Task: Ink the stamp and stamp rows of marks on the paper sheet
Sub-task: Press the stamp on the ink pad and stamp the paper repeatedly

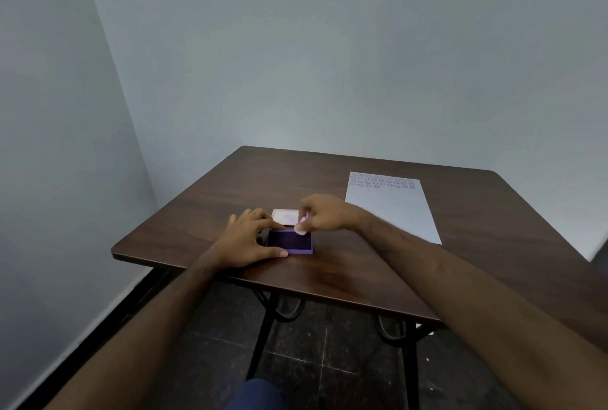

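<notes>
Inking step. Right hand [324, 213] pinching stamp [300, 228] at ink pad [290, 241] far edge; left hand [251, 238] spread open, bracing pad. Best pressed flat, centred, lifted straight.

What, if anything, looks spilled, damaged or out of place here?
Nothing stands out. The ink pad sits open with its lid just behind, the right hand holds the stamp at the pad, and the paper sheet lies flat.
</notes>
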A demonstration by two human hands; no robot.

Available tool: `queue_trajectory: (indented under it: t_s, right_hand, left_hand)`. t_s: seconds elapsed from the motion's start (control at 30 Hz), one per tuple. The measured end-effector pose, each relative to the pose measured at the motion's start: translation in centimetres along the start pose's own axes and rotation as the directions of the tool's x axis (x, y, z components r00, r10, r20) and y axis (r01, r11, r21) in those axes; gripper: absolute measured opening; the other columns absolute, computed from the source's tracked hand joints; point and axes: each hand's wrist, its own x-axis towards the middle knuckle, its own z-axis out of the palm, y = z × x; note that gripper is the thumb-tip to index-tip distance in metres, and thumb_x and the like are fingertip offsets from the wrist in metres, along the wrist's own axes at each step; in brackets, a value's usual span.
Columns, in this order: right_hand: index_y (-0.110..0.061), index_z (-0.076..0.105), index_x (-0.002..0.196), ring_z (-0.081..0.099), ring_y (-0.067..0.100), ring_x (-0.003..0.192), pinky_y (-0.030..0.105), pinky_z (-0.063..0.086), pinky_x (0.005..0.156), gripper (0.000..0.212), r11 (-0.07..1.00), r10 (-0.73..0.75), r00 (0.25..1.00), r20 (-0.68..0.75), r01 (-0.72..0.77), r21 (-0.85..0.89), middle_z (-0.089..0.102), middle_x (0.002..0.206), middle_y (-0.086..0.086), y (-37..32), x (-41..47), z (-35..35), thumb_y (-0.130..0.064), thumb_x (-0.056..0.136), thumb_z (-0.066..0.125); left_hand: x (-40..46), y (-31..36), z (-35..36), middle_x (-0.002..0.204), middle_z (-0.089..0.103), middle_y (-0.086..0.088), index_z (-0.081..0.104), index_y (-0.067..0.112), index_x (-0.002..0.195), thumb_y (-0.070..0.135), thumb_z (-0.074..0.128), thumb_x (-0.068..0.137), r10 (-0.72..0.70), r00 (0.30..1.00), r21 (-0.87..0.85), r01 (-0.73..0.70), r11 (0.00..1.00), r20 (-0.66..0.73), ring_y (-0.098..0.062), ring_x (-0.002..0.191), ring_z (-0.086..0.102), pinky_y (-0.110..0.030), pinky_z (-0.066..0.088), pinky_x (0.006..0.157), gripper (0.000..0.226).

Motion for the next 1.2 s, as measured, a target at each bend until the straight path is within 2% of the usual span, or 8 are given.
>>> queue_trajectory:
  t_s: [0.07, 0.13, 0.3, 0.4, 0.5, 0.7, 0.97, 1.2]
  right_hand:
    - [-0.002, 0.069, 0.098, 0.063, 0.016, 0.073, 0.025, 0.048, 0.062, 0.025, 0.936, 0.09, 0.987, -0.13, -0.039, 0.349, 0.074, 0.09, 0.01, 2.3, -1.5, -0.6, -0.023, 0.087, 0.073]
    - [0.001, 0.067, 0.105, 0.062, 0.013, 0.072, 0.02, 0.047, 0.06, 0.022, 0.774, 0.175, 0.965, -0.194, -0.013, 0.633, 0.073, 0.092, 0.015, 4.7, -3.0, -1.2, -0.015, 0.09, 0.07]
    - [-0.001, 0.058, 0.105, 0.07, 0.02, 0.08, 0.026, 0.056, 0.074, 0.012, 0.529, 0.343, 0.904, -0.254, 0.038, 0.848, 0.074, 0.095, 0.019, 10.5, -5.9, -2.2, -0.007, 0.096, 0.061]
    - [-0.011, 0.06, 0.097, 0.071, 0.022, 0.094, 0.032, 0.055, 0.082, 0.019, 0.647, 0.475, 0.8, -0.367, -0.035, 0.762, 0.074, 0.102, 0.01, 12.4, -6.6, -2.1, -0.03, 0.098, 0.058]
    - [-0.014, 0.054, 0.099, 0.061, 0.02, 0.095, 0.029, 0.044, 0.073, 0.03, 0.815, 0.491, 0.745, -0.451, -0.21, 0.54, 0.067, 0.105, -0.001, 13.2, -7.2, -1.7, -0.043, 0.097, 0.051]
    - [-0.017, 0.052, 0.101, 0.059, 0.018, 0.105, 0.03, 0.04, 0.082, 0.024, 0.843, 0.441, 0.814, -0.378, -0.23, 0.487, 0.063, 0.115, -0.003, 14.0, -8.7, -0.2, -0.039, 0.101, 0.047]
    - [-0.032, 0.052, 0.089, 0.057, -0.005, 0.096, 0.014, 0.038, 0.074, 0.015, 0.886, 0.346, 0.868, -0.356, -0.179, 0.427, 0.063, 0.099, -0.023, 15.1, -14.3, -0.1, -0.042, 0.1, 0.049]
    - [-0.009, 0.059, 0.105, 0.064, 0.019, 0.117, 0.035, 0.047, 0.098, 0.024, 0.786, 0.221, 0.961, -0.167, -0.074, 0.614, 0.071, 0.121, 0.002, 17.2, -21.5, -1.8, -0.032, 0.1, 0.054]
  left_hand:
    - [0.0, 0.1, 0.0, 0.122, 0.048, 0.014, 0.056, 0.043, 0.132, 0.084, 0.049, 0.076, 0.016, 1.0, 0.002, -0.016, 1.0, 0.011, -0.006, 0.113, 0.041, -0.035, 0.029, 0.091, 0.07]
    - [0.2, 0.0, 0.1, 0.125, 0.047, 0.014, 0.053, 0.042, 0.133, 0.08, 0.039, 0.085, 0.022, 0.999, -0.022, -0.022, 1.0, -0.031, -0.005, 0.117, 0.041, -0.035, 0.028, 0.092, 0.064]
    - [2.4, 1.9, 0.3, 0.117, 0.05, 0.014, 0.058, 0.039, 0.125, 0.054, 0.035, 0.101, 0.044, 0.982, 0.01, -0.043, 0.999, -0.182, -0.01, 0.114, 0.046, -0.036, 0.029, 0.09, 0.036]
    - [5.2, 5.2, 1.0, 0.121, 0.055, 0.007, 0.061, 0.033, 0.122, 0.044, 0.047, 0.1, 0.117, 0.98, 0.072, -0.107, 0.992, -0.161, -0.017, 0.119, 0.049, -0.036, 0.03, 0.094, 0.028]
    - [8.2, 9.0, 2.2, 0.139, 0.051, 0.005, 0.055, 0.031, 0.132, 0.049, 0.045, 0.099, 0.179, 0.984, 0.151, -0.174, 0.973, -0.018, -0.017, 0.133, 0.042, -0.04, 0.029, 0.107, 0.039]
    - [11.4, 13.0, 5.1, 0.164, 0.027, 0.0, 0.034, 0.028, 0.153, 0.061, 0.036, 0.098, 0.112, 0.973, 0.186, -0.151, 0.971, 0.201, -0.019, 0.15, 0.026, -0.043, 0.017, 0.12, 0.064]
    - [10.8, 13.3, 5.9, 0.165, 0.025, -0.002, 0.03, 0.024, 0.155, 0.058, 0.034, 0.1, 0.12, 0.978, 0.146, -0.146, 0.978, 0.169, -0.019, 0.15, 0.026, -0.04, 0.019, 0.12, 0.064]
    - [10.4, 14.2, 6.3, 0.167, 0.018, -0.002, 0.023, 0.022, 0.157, 0.056, 0.037, 0.1, 0.167, 0.968, 0.124, -0.192, 0.973, 0.185, -0.019, 0.153, 0.017, -0.04, 0.012, 0.122, 0.068]
